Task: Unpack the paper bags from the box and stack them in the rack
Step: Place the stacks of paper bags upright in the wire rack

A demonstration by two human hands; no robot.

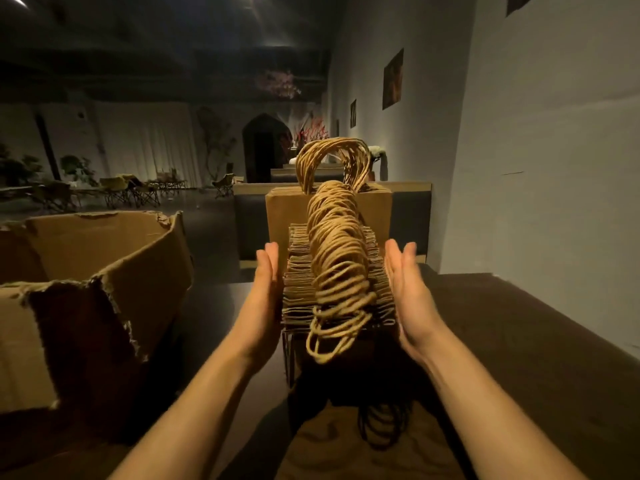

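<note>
Two hands [341, 285] flanking bag stack [337, 268]

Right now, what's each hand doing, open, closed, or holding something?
Left hand: open, straight fingers flat against the left side of the paper bags.
Right hand: open, fingers straight, at the stack's right side; contact cannot be told.

Dim, warm light; fisheye-bent edges
</note>
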